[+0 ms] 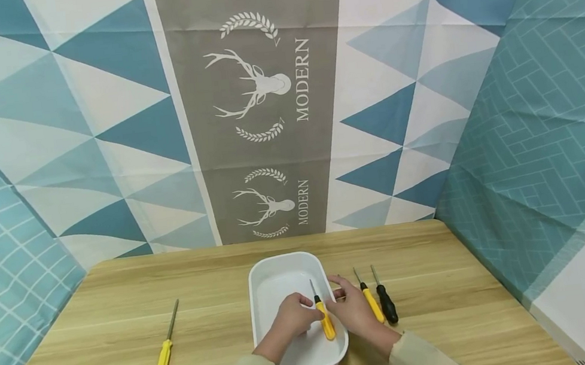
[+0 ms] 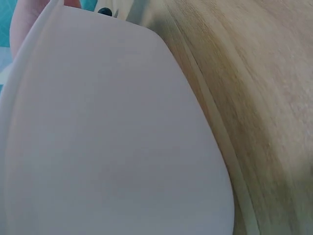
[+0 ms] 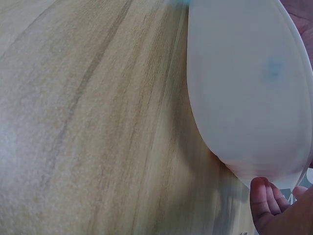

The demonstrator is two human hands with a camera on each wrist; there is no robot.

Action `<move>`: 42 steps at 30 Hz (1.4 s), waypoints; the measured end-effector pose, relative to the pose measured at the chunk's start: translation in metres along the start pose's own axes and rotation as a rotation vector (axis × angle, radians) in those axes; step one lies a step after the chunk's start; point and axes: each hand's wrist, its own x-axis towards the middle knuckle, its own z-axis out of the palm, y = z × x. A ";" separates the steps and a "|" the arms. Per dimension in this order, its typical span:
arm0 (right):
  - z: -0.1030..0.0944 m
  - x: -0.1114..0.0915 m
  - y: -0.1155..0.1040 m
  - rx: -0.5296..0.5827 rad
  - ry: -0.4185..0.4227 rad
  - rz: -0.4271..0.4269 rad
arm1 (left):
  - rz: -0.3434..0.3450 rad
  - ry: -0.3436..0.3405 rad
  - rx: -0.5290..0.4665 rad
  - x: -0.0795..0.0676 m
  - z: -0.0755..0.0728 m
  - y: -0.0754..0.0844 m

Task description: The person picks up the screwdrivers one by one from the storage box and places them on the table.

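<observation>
A white tray (image 1: 258, 289) is in the middle of the head view. Inside its right half is a screwdriver (image 1: 328, 327) with an orange-yellow handle and black collar, its shaft pointing away. My left hand (image 1: 290, 317) reaches over the tray with curled fingers, and its thumb and fingertips pinch the handle's side. At the tray's right wall, my right hand (image 1: 355, 312) grips the rim, thumb on the inner side and fingers outside. In the right wrist view, fingertips (image 3: 259, 196) bend against the tray's outer wall (image 3: 244, 98). The left wrist view is mostly filled by the tray's outer wall (image 2: 117, 117).
Right of the tray, another orange-yellow screwdriver (image 1: 373, 306) lies beside a black-handled one (image 1: 388, 307), close to my right hand. A yellow screwdriver (image 1: 163, 361) lies on the left of the wooden table (image 1: 215, 312). Patterned cloth (image 1: 267, 149) hangs behind the table.
</observation>
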 end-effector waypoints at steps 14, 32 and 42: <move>0.000 0.002 0.000 -0.011 -0.013 0.022 | -0.094 -0.009 -0.032 0.008 0.009 0.000; 0.000 0.001 -0.001 0.002 -0.013 0.013 | -0.113 0.017 -0.039 0.013 0.020 0.003; 0.001 0.001 -0.003 0.006 0.012 0.023 | -0.088 0.037 -0.036 0.011 0.024 0.006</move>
